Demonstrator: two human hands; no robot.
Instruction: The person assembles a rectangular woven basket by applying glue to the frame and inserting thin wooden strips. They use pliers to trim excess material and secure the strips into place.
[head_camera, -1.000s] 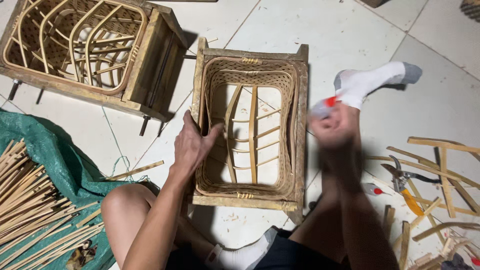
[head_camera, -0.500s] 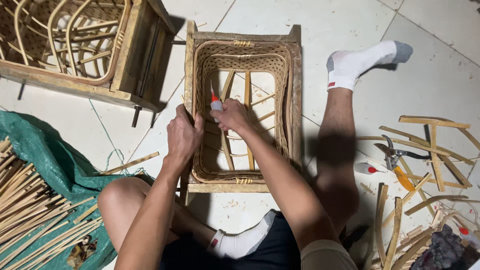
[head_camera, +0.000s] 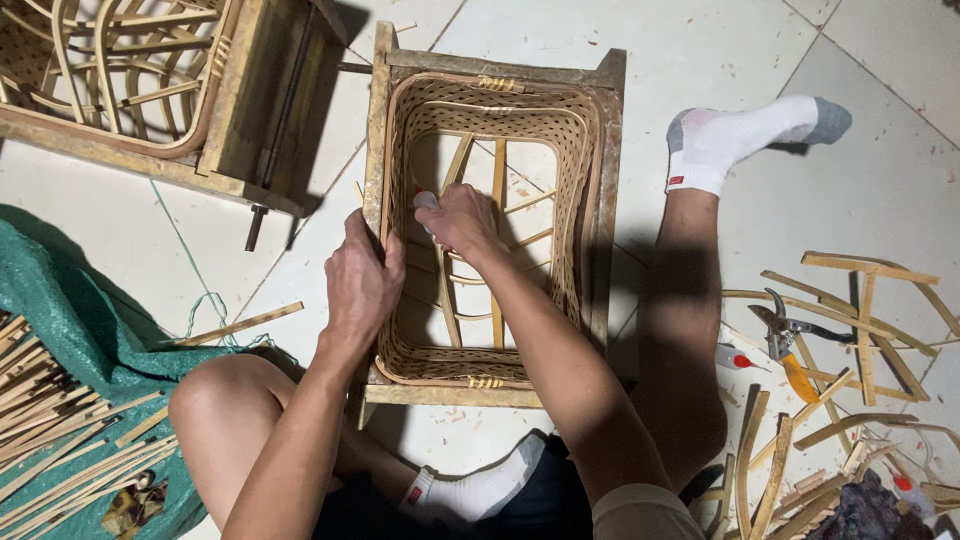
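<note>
A woven bamboo basket (head_camera: 590, 160) sits inside a wooden frame mould (head_camera: 490, 68) on the tiled floor between my legs. My left hand (head_camera: 362, 280) grips the frame's left rail and the basket's rim. My right hand (head_camera: 462, 218) is inside the basket near its left wall, closed around a small glue bottle (head_camera: 425, 199) with a red tip. Thin bamboo slats (head_camera: 497, 210) cross the basket's open bottom.
A second basket in a frame (head_camera: 150, 80) lies at the upper left. A green sack (head_camera: 70, 300) with bamboo strips (head_camera: 60, 440) is at the left. Pruning shears (head_camera: 785, 335), another small bottle (head_camera: 735, 358) and bamboo offcuts (head_camera: 860, 300) lie at the right.
My right hand came from the right with the bottle and moved into the basket, then lower along its left wall. My left hand shifted a little along the frame's left rail.
</note>
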